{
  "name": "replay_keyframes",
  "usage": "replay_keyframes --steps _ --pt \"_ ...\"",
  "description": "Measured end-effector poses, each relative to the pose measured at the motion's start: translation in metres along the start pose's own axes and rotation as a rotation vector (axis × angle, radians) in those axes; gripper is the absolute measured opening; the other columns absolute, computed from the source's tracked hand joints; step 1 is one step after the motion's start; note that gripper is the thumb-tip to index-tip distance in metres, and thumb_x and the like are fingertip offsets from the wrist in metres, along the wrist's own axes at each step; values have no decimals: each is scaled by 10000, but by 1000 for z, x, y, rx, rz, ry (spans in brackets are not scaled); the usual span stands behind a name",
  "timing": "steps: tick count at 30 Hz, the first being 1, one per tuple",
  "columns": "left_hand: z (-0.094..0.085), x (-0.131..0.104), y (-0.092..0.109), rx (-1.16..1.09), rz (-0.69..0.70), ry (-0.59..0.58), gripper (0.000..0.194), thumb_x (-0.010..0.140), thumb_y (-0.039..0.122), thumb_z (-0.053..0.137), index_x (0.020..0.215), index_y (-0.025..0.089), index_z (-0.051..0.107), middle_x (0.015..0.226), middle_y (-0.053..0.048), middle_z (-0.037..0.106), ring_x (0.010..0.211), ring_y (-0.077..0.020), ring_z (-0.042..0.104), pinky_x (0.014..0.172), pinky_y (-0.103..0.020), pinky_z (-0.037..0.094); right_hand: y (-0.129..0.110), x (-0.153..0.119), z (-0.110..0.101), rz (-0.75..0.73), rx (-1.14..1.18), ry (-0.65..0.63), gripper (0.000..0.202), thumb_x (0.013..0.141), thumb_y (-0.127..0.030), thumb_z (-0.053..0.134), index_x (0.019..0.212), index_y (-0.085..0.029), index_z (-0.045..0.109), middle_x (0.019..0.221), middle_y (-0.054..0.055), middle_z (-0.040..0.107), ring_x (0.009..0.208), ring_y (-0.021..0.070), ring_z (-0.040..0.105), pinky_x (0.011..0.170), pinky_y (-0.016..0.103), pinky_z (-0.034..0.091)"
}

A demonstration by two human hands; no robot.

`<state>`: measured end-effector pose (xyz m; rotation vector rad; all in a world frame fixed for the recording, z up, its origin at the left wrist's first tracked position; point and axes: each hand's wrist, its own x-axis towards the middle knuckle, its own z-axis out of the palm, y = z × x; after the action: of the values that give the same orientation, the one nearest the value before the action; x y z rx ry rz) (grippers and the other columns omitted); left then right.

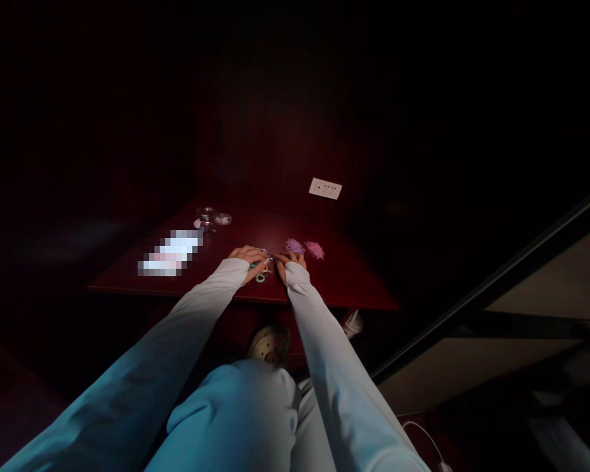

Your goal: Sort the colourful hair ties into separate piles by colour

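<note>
Lying between curled left hand (247,255) and right hand (292,260), nearer left, green ring (260,282) is seen; pinched item cannot be told.

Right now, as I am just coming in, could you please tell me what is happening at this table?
A person's left hand and right hand work close together over small coloured pieces, among them a green ring; what the fingers grip is too small to tell. Just beyond the right hand lies a purple pile, with a pink pile to its right. Clear containers stand farther left on the red table.
</note>
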<state>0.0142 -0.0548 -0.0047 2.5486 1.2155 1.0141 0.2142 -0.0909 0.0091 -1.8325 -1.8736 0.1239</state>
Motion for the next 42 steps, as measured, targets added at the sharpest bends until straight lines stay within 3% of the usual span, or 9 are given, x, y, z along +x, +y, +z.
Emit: replay_keyframes --steps 7,12,16,20,24,26,29,35,42 --pt "0 -1 5 -14 -24 50 292 1002 425 565 1029 306 830 1257 -21 811 1248 -262 647 1052 -433 469 11 5 0 109 139 123 314 967 -226 537 1040 -271 839 1196 37 760 1222 257 538 1099 393 419" --pt "-2 -4 8 -31 -26 63 294 1006 428 558 1030 302 823 1242 -23 815 1242 -257 650 1070 -432 465 20 7 -11 239 155 186 274 961 -231 571 1063 -210 824 1134 107 769 1185 286 576 1046 376 453" --pt "-2 -4 11 -60 -33 76 295 990 427 559 1017 300 824 1230 -29 818 1229 -265 652 1063 -445 473 22 7 -11 166 78 88 262 929 -305 647 1124 -240 809 1147 89 761 1148 280 593 1015 382 465" --pt "-6 -1 8 -181 -38 138 340 990 436 508 986 295 817 1190 -25 827 1185 -260 669 1057 -443 483 24 4 -2 -33 71 53 303 944 -283 598 1165 -255 804 1192 82 739 1153 253 599 1041 374 478" --pt "-17 2 -1 -362 -109 324 464 1025 412 362 907 263 785 1105 -38 832 1102 -245 696 1046 -418 495 30 4 8 -216 264 62 395 926 -175 484 1144 -255 804 1177 58 751 1103 203 654 1058 334 503" --pt "-22 0 -3 -370 -158 440 469 1025 394 343 879 252 765 1053 -44 824 1070 -248 697 1040 -413 490 33 7 9 -223 376 90 419 915 -153 451 1129 -241 800 1130 52 762 1071 191 681 1055 332 519" --pt "-28 -5 -1 -311 -185 495 418 1014 379 383 878 255 759 1027 -38 807 1038 -249 684 1022 -399 485 35 11 7 -150 389 151 423 899 -135 462 1152 -206 793 1117 76 758 1092 212 681 1072 356 522" --pt "-33 -9 0 -250 -290 478 361 994 334 411 892 268 751 1019 -31 792 1045 -260 676 1011 -395 494 17 1 -1 -44 24 23 441 897 -142 554 1236 -293 791 1291 45 711 1206 227 594 1083 317 483" --pt "-25 -2 -12 -276 -364 429 318 973 303 442 844 267 731 977 -36 786 1008 -250 684 988 -377 517 10 -6 -7 -160 182 -18 537 940 -85 401 1300 -261 759 1301 25 714 1182 153 652 1085 244 499"
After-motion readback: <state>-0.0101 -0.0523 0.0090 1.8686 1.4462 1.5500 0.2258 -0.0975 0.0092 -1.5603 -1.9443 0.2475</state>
